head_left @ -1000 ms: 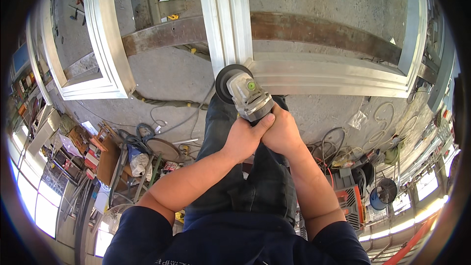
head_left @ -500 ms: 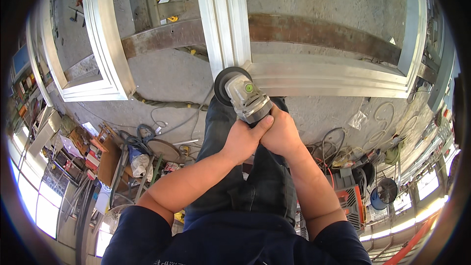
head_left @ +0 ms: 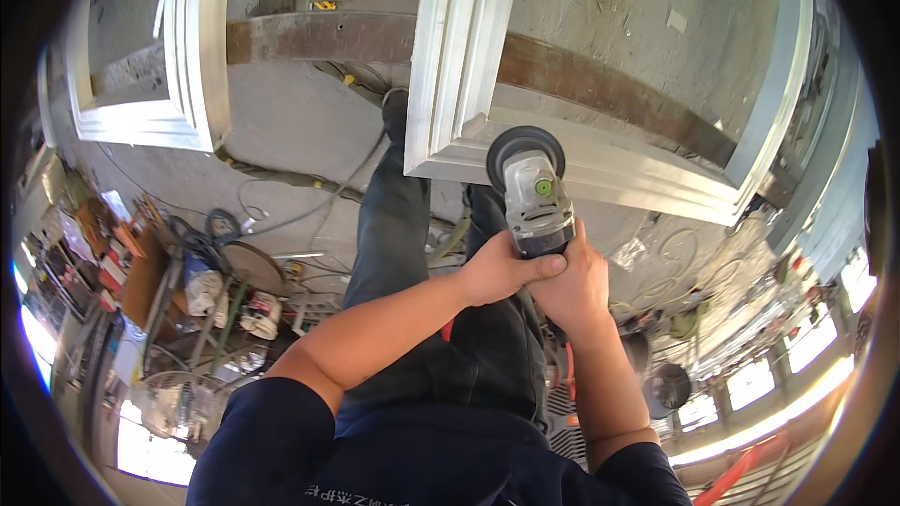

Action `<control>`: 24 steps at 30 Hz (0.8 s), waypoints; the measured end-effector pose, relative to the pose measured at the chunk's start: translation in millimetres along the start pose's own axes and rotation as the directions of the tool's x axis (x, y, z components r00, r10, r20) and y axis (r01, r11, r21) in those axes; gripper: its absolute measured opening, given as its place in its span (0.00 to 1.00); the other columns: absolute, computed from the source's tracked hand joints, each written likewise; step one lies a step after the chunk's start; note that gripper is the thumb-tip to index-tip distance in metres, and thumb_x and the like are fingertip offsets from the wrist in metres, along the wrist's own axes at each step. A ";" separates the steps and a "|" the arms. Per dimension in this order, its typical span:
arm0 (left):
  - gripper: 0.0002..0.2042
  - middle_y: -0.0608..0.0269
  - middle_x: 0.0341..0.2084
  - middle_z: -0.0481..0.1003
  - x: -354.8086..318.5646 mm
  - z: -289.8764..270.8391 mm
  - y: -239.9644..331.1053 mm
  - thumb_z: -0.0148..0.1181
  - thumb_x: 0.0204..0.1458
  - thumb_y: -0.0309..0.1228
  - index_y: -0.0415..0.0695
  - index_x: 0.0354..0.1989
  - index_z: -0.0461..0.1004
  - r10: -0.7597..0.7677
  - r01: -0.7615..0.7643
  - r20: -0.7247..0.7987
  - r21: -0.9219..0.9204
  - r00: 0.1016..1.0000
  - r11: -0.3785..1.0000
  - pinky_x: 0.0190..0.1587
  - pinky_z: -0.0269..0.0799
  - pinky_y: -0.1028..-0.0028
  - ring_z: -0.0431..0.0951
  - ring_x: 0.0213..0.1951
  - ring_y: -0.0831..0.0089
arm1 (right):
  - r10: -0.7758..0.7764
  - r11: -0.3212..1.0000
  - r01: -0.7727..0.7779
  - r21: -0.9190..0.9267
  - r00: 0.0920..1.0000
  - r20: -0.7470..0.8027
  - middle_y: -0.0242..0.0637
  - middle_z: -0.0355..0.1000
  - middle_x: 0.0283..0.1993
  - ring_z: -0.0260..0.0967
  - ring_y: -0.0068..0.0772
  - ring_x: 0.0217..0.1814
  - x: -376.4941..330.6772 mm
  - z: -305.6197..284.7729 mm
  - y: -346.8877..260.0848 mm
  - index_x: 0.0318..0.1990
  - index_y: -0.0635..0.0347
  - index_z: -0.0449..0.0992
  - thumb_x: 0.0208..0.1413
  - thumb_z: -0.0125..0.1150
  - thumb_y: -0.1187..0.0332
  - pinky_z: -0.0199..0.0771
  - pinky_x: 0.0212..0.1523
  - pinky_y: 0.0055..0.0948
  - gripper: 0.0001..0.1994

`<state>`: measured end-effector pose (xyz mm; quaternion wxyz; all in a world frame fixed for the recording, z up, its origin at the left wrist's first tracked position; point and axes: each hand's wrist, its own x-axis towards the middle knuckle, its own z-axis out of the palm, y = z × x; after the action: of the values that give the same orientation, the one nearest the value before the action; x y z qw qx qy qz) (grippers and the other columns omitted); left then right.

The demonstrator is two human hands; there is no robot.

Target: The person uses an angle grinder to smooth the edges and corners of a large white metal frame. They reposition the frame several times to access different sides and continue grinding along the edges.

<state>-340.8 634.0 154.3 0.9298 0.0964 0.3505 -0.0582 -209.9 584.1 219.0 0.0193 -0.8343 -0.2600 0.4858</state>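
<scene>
I see an angle grinder (head_left: 536, 195) held out in front of the body, its dark disc (head_left: 525, 152) resting at the lower rail of a pale metal frame (head_left: 600, 164), close to the frame's near corner. The frame lies across a rusty steel beam (head_left: 600, 84) above a concrete floor (head_left: 300, 145). The left hand (head_left: 502, 267) wraps the grinder's grey body from the side, fingers (head_left: 544, 267) curled tight over it. The right hand (head_left: 577, 286) clasps the rear of the tool from beneath, its fingers hidden behind the housing, so I cannot tell how they lie. Both forearms run up from the lower edge and meet at the tool, the left elbow bent wide, the right arm nearly straight. To my eye the work goes best with the disc kept at a shallow angle to the rail, light even pressure, and both wrists locked so the wheel does not skip off the edge. A second pale frame (head_left: 192, 56) lies to the left. Cables (head_left: 281, 215) trail over the floor, and a cluttered stand of tools (head_left: 202, 281) sits below left.
</scene>
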 end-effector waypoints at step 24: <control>0.32 0.64 0.58 0.74 46.1 -47.5 -3.3 0.76 0.53 0.35 0.40 0.64 0.69 0.298 -0.252 0.232 -0.210 0.926 0.945 0.66 0.64 0.68 0.70 0.61 0.72 | -0.099 0.920 0.044 -0.389 0.987 -0.123 0.55 0.78 0.43 0.78 0.63 0.42 34.9 16.3 -20.6 0.59 0.69 0.64 0.45 0.71 0.58 0.78 0.44 0.54 0.36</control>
<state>-337.4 639.4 88.3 0.9715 0.0538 0.2118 0.0924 -218.1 614.1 188.3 -0.1090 -0.8438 -0.3789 0.3642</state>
